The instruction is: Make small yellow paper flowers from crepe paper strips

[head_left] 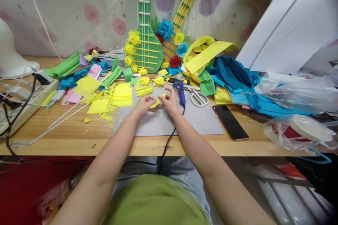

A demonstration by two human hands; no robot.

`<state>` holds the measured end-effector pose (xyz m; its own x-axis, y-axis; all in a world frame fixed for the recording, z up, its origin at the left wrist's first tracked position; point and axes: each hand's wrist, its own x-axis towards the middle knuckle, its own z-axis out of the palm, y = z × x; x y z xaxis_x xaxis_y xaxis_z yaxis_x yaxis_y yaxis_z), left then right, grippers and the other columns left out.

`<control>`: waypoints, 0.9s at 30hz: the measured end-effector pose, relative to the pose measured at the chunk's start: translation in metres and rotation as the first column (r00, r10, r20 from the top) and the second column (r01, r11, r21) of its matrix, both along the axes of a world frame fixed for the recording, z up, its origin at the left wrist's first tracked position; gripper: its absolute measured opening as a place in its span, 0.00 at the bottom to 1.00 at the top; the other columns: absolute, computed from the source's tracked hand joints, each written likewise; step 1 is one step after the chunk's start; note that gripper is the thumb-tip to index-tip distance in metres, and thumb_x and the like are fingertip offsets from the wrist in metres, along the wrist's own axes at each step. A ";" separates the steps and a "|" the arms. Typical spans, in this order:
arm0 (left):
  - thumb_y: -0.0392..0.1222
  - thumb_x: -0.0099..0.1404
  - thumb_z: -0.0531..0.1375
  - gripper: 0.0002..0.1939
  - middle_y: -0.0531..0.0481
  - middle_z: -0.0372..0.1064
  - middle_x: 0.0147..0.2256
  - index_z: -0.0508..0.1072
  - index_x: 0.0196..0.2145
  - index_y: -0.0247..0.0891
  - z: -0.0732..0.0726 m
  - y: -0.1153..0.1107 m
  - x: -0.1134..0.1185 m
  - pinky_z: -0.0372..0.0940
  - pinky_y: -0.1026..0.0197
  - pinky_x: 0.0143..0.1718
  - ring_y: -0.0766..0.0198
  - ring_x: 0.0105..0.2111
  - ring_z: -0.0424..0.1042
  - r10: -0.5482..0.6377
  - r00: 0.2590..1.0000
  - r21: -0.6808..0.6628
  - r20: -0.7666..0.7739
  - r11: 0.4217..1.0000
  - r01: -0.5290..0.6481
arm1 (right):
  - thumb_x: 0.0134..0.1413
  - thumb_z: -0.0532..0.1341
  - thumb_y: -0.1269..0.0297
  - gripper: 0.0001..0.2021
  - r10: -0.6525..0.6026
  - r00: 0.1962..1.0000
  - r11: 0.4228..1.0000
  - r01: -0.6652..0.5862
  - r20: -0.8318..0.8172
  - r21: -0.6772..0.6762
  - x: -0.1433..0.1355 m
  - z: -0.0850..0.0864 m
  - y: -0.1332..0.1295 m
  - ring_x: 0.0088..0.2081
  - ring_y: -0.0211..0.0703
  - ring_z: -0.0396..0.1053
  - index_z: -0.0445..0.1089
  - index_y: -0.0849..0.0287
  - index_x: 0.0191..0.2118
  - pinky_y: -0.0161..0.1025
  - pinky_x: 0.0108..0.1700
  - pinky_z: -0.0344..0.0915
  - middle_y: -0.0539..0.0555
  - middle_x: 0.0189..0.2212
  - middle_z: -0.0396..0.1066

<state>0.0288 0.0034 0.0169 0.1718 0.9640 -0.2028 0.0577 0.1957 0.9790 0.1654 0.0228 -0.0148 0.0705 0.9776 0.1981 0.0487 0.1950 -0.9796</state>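
Between my two hands is a small folded strip of yellow crepe paper (157, 101). My left hand (144, 104) pinches its lower left end, and my right hand (170, 102) grips the upper right end. Both hands are over a grey cutting mat (148, 126). Just behind my left hand lie several folded yellow paper pieces (143, 91). Left of them is a stack of yellow paper squares (123, 94). A blue glue gun (181, 93) lies right of my right hand, with white-handled scissors (197, 97) beyond it.
A green paper instrument (149, 51) and a yellow one (185, 1) lean on the back wall, decorated with paper flowers. A phone (230, 122) lies right of the mat. Blue crepe paper (235, 74) heaps at right; a power strip (29, 102) sits left. The glue gun's cord (169, 140) crosses the mat.
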 end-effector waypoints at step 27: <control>0.60 0.56 0.54 0.24 0.55 0.58 0.09 0.61 0.16 0.37 -0.008 0.009 -0.016 0.54 0.67 0.13 0.71 0.09 0.58 0.045 0.918 0.042 -0.394 0.999 -0.032 | 0.40 0.62 0.62 0.25 -0.186 0.981 0.981 0.183 -0.058 -0.060 0.003 -0.005 0.006 0.22 0.37 0.65 0.53 0.56 0.45 0.33 0.27 0.59 0.42 0.19 0.62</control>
<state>0.0128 0.0126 0.0090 0.0470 0.9758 -0.2138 0.4342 0.1728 0.8841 0.1684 0.0292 -0.0194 0.2614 0.9558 0.1345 0.0170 0.1348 -0.9907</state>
